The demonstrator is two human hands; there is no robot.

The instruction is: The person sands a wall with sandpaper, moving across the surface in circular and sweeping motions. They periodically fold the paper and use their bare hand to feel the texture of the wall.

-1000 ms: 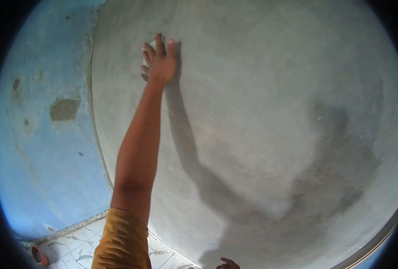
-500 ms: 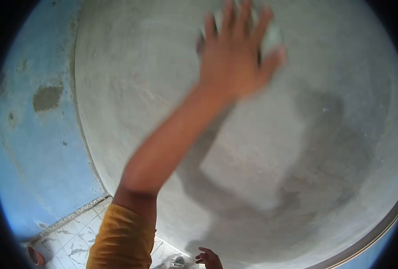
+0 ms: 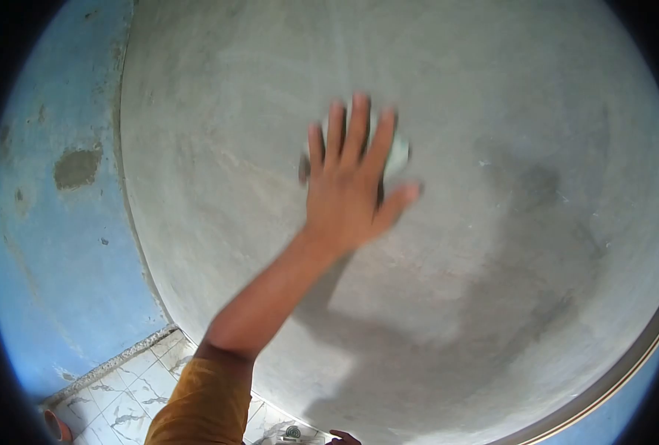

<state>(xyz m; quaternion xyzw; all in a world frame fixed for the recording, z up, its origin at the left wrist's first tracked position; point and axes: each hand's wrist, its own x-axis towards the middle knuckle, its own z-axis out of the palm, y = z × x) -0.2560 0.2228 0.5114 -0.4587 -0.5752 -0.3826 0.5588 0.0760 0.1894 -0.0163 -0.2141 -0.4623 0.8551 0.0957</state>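
Observation:
My left hand lies on the grey plastered wall with its fingers spread and its thumb out to the right. Under the palm and fingers it presses a pale green sheet, which looks like sandpaper. Most of that sheet is hidden by the hand; its right edge and a darker bit at the left show. Only a small part of my right hand enters at the bottom edge, low by the wall's foot, and its fingers are mostly cut off.
A blue wall with bare patches meets the grey one at the left. Marble-patterned white tiles cover the floor. An orange-brown pot lies at the lower left. A small round green coil is near the bottom. A frame edge runs at lower right.
My left hand has slid down and slightly left across the grey wall, the pale green sheet moving with it. My right hand has sunk lower, nearly out of view.

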